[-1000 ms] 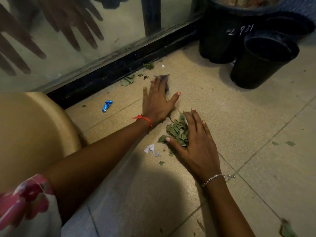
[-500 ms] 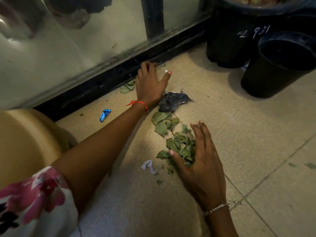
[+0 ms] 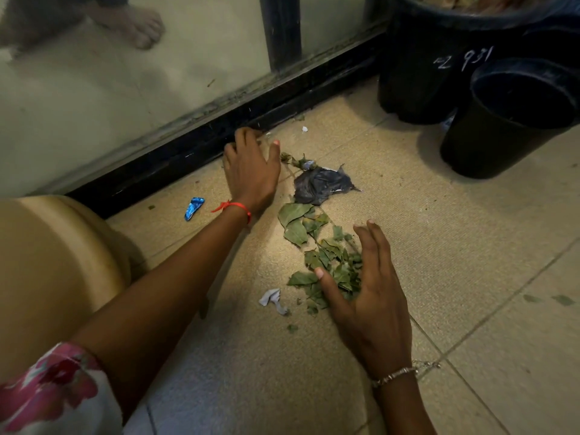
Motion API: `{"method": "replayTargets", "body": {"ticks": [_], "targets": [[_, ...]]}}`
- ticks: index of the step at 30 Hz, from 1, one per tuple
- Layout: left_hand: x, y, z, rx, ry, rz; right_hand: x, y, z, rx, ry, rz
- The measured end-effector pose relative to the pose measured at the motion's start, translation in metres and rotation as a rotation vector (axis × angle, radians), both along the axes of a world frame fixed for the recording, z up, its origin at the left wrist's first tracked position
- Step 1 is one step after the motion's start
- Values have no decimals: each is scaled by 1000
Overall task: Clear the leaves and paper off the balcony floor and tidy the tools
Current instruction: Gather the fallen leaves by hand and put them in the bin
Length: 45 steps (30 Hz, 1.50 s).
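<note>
- Head view: I am in the gathering step. The leaves (image 3: 326, 255) lie in a loose pile on the floor (image 3: 439, 246), with a dark crumpled paper (image 3: 320, 186) just beyond them, toward the black door frame (image 3: 188, 158).
- My right hand (image 3: 367, 293), fingers straight, cups the pile's right side. My left hand (image 3: 251, 174), thumb spread, rests at the frame's foot and grips nothing I can see.
- Next, I judge, comes a sweep inward, then the white scrap (image 3: 272, 299) and blue wrapper (image 3: 194, 208) left of the pile.
</note>
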<state>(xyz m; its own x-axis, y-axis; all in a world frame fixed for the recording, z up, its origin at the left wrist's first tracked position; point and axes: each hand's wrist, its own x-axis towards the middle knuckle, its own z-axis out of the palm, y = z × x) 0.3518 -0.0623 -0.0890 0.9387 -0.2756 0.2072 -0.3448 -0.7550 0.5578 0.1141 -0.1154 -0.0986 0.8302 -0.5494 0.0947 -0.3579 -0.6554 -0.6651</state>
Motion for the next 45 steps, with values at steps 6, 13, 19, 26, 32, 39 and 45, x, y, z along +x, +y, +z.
{"method": "replayTargets", "body": {"ticks": [6, 13, 19, 26, 32, 39, 45], "targets": [[-8, -1, -3, -236, 213, -87, 3, -1, 4, 58, -22, -61], [-47, -9, 7, -263, 311, -441, 39, -16, 6, 51, -29, -102], [-86, 4, 8, -494, 409, -409, 82, -26, 6, 70, 40, 27], [-127, 26, 20, -935, 780, -143, 56, 56, 31, 598, -284, -76], [-153, 71, 40, -1088, 1116, -82, 34, 96, 47, 633, -226, 11], [-174, 120, 53, -1184, 1405, -2, 36, 128, 36, 135, -29, 84], [-164, 132, 37, -1025, 1369, 91, 35, 124, 35, -226, -60, -38]]}}
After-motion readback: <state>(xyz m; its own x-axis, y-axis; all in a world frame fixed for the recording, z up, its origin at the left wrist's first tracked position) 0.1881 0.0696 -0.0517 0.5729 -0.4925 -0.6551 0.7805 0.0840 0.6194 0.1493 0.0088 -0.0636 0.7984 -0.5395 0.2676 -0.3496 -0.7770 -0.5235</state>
